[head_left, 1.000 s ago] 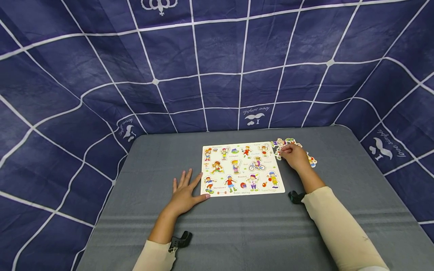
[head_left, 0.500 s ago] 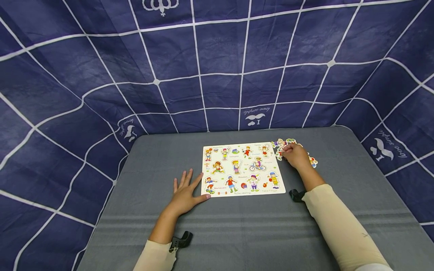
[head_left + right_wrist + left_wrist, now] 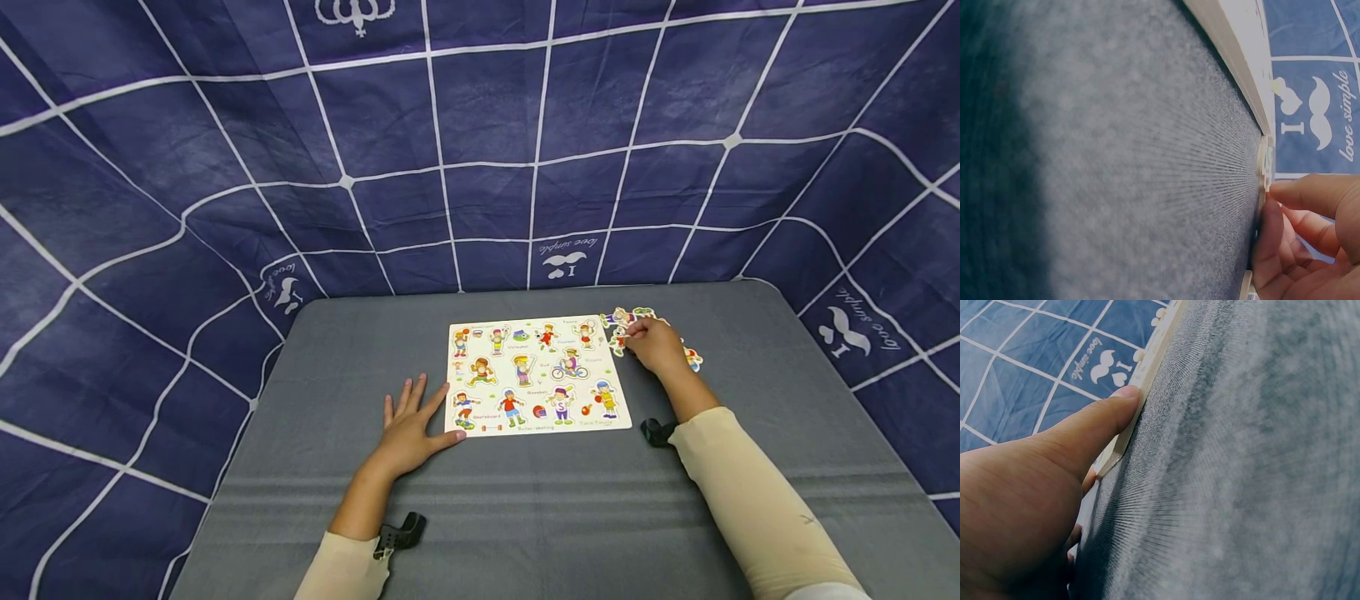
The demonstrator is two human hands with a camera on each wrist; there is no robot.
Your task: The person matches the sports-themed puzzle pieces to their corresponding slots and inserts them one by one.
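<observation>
A white puzzle board [image 3: 615, 421] printed with cartoon children at sports lies flat on the table. My left hand [image 3: 405, 433] is spread at its lower left corner, thumb on the front edge and index finger at the left side. The left wrist view shows the thumb [image 3: 1100, 419] resting on the thick board edge [image 3: 1113, 453]. At the board's right side, loose figure-shaped puzzle pieces [image 3: 621, 317] lie in a cluster. My right hand [image 3: 654, 343] is over them, thumb and index fingertips pinching a puzzle piece [image 3: 618, 339]. The palm hides part of the cluster.
More puzzle pieces [image 3: 692, 358] show just right of my right hand. The grey cloth-covered table [image 3: 540, 517] extends around the board. Blue white-lined fabric [image 3: 480, 125] stands as a wall at the back and both sides. Each wrist carries a black camera mount [image 3: 657, 435].
Hardly anything differs. The right fingertips stay at the same pieces with a very slight shift, and the left hand keeps its place on the board. The head view has moved slightly.
</observation>
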